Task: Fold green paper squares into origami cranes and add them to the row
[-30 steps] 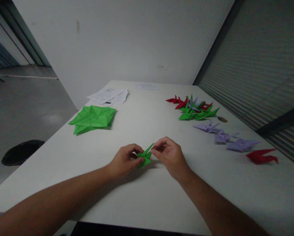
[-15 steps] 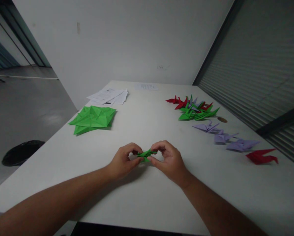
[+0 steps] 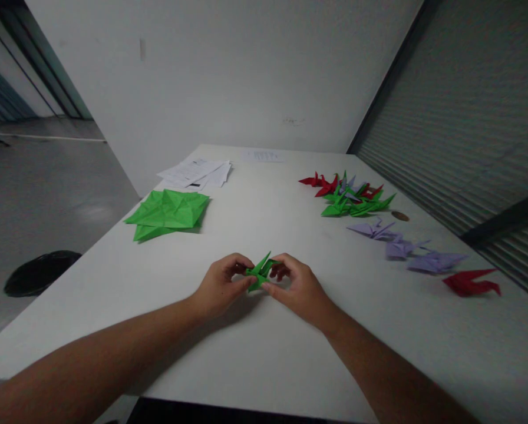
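Between my hands is a small green origami crane (image 3: pixel 258 277), held just above the front middle of the white table (image 3: pixel 264 347). My left hand (image 3: pixel 224 284) pinches its left side between thumb and fingers. On the other side my right hand (image 3: pixel 297 287) has its thumb against the lower edge and bent fingers behind the paper. One thin pointed flap sticks up and to the right. The fingertips behind the paper are partly hidden.
Creased green paper sheets (image 3: pixel 171 211) lie at the left, with printed papers (image 3: pixel 197 172) behind them. A pile of red, green and purple cranes (image 3: pixel 356 203) lies at the back right. Purple cranes (image 3: pixel 436 260) and a red crane (image 3: pixel 471 283) line the right side, near a brown disc (image 3: pixel 400 216).
The green crane has turned in my hands, and a pointed flap now stands up from it. My right fingers have shifted slightly down and away from its top.
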A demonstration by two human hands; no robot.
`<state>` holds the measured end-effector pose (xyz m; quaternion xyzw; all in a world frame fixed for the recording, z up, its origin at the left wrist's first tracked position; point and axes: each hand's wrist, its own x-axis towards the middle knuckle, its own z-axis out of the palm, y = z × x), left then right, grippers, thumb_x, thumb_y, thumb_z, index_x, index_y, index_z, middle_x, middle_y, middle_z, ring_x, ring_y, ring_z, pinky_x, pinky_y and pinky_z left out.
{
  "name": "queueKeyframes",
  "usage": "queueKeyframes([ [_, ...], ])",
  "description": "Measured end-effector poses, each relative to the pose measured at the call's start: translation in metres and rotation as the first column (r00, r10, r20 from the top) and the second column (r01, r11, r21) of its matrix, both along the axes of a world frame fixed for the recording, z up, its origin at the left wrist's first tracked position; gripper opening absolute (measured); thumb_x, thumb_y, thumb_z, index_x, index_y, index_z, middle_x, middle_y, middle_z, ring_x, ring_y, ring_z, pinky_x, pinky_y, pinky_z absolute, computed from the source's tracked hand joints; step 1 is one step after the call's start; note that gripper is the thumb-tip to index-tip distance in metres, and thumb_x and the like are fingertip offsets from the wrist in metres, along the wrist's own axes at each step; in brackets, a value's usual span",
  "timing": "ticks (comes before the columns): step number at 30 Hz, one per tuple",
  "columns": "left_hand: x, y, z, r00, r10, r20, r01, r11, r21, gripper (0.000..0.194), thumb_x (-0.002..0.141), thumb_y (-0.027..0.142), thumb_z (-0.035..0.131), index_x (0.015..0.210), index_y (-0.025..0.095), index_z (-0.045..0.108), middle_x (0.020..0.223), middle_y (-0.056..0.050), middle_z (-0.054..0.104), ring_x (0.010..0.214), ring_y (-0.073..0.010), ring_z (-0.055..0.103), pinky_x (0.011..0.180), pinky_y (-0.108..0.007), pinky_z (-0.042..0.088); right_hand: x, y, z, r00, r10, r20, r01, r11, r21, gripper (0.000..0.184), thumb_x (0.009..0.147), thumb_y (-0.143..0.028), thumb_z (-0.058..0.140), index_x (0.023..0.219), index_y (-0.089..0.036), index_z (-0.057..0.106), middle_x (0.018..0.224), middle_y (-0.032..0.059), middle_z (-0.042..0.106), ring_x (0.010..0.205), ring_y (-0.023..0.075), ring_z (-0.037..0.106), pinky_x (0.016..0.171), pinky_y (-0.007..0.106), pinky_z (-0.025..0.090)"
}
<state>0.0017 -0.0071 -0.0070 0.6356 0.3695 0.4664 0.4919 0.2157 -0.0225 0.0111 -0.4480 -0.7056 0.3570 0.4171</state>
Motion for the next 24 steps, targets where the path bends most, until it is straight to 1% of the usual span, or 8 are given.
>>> queueKeyframes([
  [4, 0.0010, 0.0008, 0.0011, 0.999, -0.028, 0.045, 0.027, 0.999, 0.023, 0.013, 0.083, 0.021, 0.078, 0.093, 0.018, 0.070, 0.092, -0.004, 0.072, 0.090, -0.0182, 0.068, 0.088, -0.035, 0.055, 0.0003, 0.0006, 0.0006, 1.000, -0.003, -0.009, 0.003, 1.000, 0.011, 0.026, 0.077, -0.022, 0.078, 0.100, -0.024, 0.065, 0.092, 0.0019, 0.070, 0.080, 0.0188, 0.064, 0.073, 0.034, 0.052],
  [7, 0.0017, 0.0006, 0.0018, 0.995, -0.046, 0.084, 0.046, 0.999, 0.007, 0.014, 0.083, 0.021, 0.078, 0.095, 0.018, 0.071, 0.097, -0.006, 0.073, 0.094, -0.0197, 0.069, 0.091, -0.038, 0.057, 0.0001, 0.0015, 0.0002, 1.000, -0.004, -0.018, 0.004, 1.000, 0.007, 0.027, 0.078, -0.022, 0.078, 0.101, -0.024, 0.066, 0.093, 0.0024, 0.071, 0.081, 0.0192, 0.065, 0.074, 0.035, 0.054],
  [12, 0.0018, 0.0012, -0.0019, 0.976, -0.082, 0.201, 0.094, 0.994, -0.052, 0.025, 0.081, 0.022, 0.083, 0.104, 0.018, 0.073, 0.117, -0.009, 0.070, 0.108, -0.0233, 0.068, 0.101, -0.045, 0.057, 0.0002, 0.0038, -0.0030, 0.998, -0.016, -0.053, 0.016, 1.000, -0.002, 0.026, 0.076, -0.022, 0.079, 0.100, -0.023, 0.066, 0.095, 0.0035, 0.072, 0.084, 0.0199, 0.068, 0.078, 0.037, 0.057],
  [16, 0.0024, 0.0011, -0.0025, 0.958, -0.090, 0.272, 0.122, 0.987, -0.106, 0.032, 0.078, 0.022, 0.086, 0.107, 0.018, 0.075, 0.129, -0.011, 0.067, 0.115, -0.0243, 0.067, 0.105, -0.045, 0.055, 0.0006, 0.0047, -0.0057, 0.994, 0.004, -0.113, -0.006, 1.000, -0.019, 0.025, 0.077, -0.023, 0.079, 0.099, -0.023, 0.066, 0.098, 0.0044, 0.072, 0.089, 0.0205, 0.070, 0.082, 0.038, 0.061],
  [20, 0.0029, -0.0002, 0.0028, 0.968, -0.058, 0.242, 0.097, 0.984, -0.151, 0.028, 0.082, 0.027, 0.083, 0.108, 0.020, 0.077, 0.133, -0.012, 0.068, 0.119, -0.0261, 0.065, 0.104, -0.044, 0.053, 0.0007, 0.0050, -0.0076, 0.989, -0.022, -0.146, 0.016, 0.999, -0.043, 0.027, 0.076, -0.023, 0.080, 0.099, -0.023, 0.065, 0.097, 0.0035, 0.071, 0.086, 0.0199, 0.072, 0.080, 0.037, 0.062],
  [24, 0.0022, 0.0007, 0.0050, 0.990, -0.029, 0.141, 0.046, 0.992, -0.120, 0.023, 0.089, 0.033, 0.076, 0.109, 0.023, 0.080, 0.132, -0.011, 0.069, 0.122, -0.0264, 0.063, 0.110, -0.046, 0.046, 0.0008, 0.0055, -0.0069, 0.987, -0.044, -0.155, 0.034, 0.997, -0.065, 0.025, 0.076, -0.024, 0.079, 0.097, -0.023, 0.065, 0.093, 0.0019, 0.070, 0.085, 0.0198, 0.071, 0.081, 0.038, 0.063],
])
